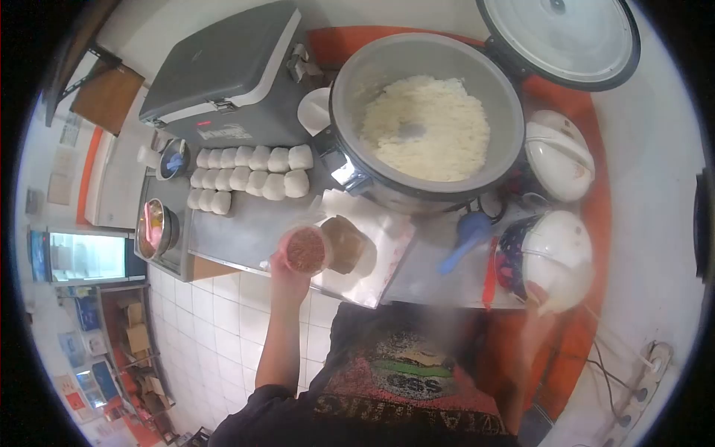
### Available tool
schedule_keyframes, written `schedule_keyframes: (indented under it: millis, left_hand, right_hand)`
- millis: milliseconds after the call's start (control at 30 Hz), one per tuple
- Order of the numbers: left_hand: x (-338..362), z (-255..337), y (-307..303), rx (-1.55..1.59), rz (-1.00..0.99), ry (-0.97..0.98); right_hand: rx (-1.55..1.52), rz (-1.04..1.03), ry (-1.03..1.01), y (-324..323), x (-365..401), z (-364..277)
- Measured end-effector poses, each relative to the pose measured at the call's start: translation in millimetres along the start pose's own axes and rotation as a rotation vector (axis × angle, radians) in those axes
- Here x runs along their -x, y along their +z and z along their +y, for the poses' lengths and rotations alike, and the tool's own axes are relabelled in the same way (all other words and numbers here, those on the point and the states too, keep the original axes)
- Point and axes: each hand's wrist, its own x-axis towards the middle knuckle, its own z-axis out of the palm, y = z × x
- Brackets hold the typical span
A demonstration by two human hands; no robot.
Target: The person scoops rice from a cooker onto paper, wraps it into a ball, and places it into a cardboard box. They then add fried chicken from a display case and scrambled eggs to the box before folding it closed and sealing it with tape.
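My left hand (286, 262) is wrapped round a clear tub (306, 250) of reddish-brown crumbly food, held upright over the counter edge. Beside it, a piece of brown paper (344, 244) lies on a stack of white wrapping sheets (370, 274). My right hand (541, 299) is smeared by motion at the near side of a small white-lidded rice cooker (560, 253), and its fingers do not show clearly. Behind stands a large open rice cooker (350, 160) with white rice (428, 130) in it. A blue rice paddle (469, 237) rests on the counter between the cookers.
Rows of white wrapped bundles (253, 170) sit on the metal counter (231, 242), before a grey cooler box (223, 67). Bowls (158, 229) with utensils stand at left. A second white-lidded cooker (558, 156) and a red-handled utensil (489, 276) are right. Cords hang near a power strip (646, 380).
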Motion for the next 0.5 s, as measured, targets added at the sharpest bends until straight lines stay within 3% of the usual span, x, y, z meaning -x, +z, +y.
schedule_keyframes:
  millis: [67, 167, 200, 300, 333, 433, 500]
  left_hand:
    - [-11.1, -0.6, -1.2, 0.024, 0.052, -0.005]
    - [-22.2, -13.2, -2.9, -0.686, -0.096, 0.105]
    - [-24.6, -10.5, 6.3, -0.951, -0.191, 0.246]
    - [-28.2, -18.1, 2.6, -1.321, -0.335, 0.391]
    - [-28.0, -20.5, -1.0, -1.292, -0.31, 0.402]
    - [-33.1, -8.2, -14.5, -1.081, -0.308, 0.362]
    - [-33.6, -8.8, -34.4, -0.753, -0.199, 0.187]
  right_hand:
    - [0.042, -0.07, 0.007, 17.3, 12.6, 10.1]
    - [-0.072, -0.071, 0.111, 46.0, 25.3, 30.2]
    - [-0.073, -0.061, 0.17, 59.3, 36.2, 14.8]
    - [0.148, -0.249, 0.009, 88.1, 61.7, -21.3]
    - [0.12, -0.394, -0.067, 91.5, 63.1, -12.1]
    - [0.073, -0.695, 0.018, 120.1, 85.6, -46.8]
    - [0.066, -0.795, -0.058, 143.3, 94.9, -50.2]
